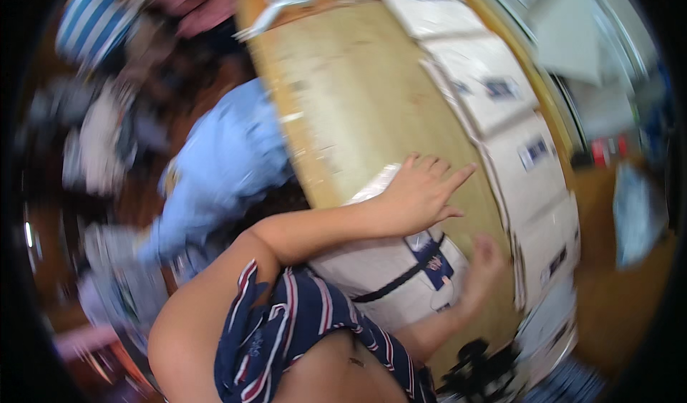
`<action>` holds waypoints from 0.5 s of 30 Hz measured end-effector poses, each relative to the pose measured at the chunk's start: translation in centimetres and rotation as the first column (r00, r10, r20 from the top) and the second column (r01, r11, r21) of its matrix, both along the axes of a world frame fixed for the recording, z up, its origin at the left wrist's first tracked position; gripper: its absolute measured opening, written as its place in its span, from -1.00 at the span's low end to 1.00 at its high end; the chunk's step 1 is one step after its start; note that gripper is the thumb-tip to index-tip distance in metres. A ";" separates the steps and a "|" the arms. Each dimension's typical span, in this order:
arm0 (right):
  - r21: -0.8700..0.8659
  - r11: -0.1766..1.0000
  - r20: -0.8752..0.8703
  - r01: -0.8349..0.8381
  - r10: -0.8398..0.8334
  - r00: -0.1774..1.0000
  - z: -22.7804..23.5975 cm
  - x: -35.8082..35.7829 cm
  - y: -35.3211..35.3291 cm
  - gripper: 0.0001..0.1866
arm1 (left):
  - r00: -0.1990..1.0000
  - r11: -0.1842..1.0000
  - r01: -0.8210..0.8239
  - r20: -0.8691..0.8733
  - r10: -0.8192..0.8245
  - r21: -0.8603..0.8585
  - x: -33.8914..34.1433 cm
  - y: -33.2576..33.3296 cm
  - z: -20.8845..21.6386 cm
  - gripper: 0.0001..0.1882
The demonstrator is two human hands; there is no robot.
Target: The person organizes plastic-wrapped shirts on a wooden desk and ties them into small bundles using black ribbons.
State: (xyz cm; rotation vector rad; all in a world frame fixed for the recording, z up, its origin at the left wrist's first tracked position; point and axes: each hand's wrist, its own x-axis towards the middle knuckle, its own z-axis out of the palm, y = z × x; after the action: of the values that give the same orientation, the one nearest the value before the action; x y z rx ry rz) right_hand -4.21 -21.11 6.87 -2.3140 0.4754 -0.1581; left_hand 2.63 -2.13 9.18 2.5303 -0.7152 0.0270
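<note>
A folded cream-coloured garment (372, 263) lies on the table in front of me. It bears a dark blue label (435, 265), with a black strip or cord (397, 285) running across it. My left hand (422, 195) is above the garment's far end, fingers spread and nothing in them. A shiny clear plastic edge (376, 185) shows beside the left wrist. Close to the garment's right side is my right hand (483, 267), raised a little. Motion smears its fingers, so what they hold, if anything, is hidden.
Several folded white packs (526, 163) with labels line the table's (358, 88) right side. A white pistol-shaped tool (283, 6) lies at the far end. Blue cloth (232, 142) hangs at the left edge. A tangled black object (479, 371) is near my right forearm.
</note>
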 end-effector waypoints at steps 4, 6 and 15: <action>0.111 0.992 0.195 0.059 -0.080 0.977 3.1 -5.0 -5.2 -0.56 | 0.929 0.957 -0.254 -0.312 0.200 -0.143 -4.4 5.6 -3.8 -0.23; 0.318 0.927 0.198 0.198 -0.270 0.942 -0.9 -5.6 -8.6 -0.53 | 0.885 0.844 -0.410 -0.377 0.275 -0.347 -7.4 6.1 -7.8 -0.20; 0.428 0.898 -0.053 -0.105 0.141 0.989 -3.7 -10.1 -1.9 -0.39 | 0.581 0.133 -0.810 -0.812 0.054 -0.571 -18.0 7.5 -11.7 0.04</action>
State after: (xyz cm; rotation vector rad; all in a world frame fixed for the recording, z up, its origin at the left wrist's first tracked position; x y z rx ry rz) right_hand -14.30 -23.05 3.14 -1.9168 0.3599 0.0980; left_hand -15.37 5.35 -2.49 1.2311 0.4468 -0.1432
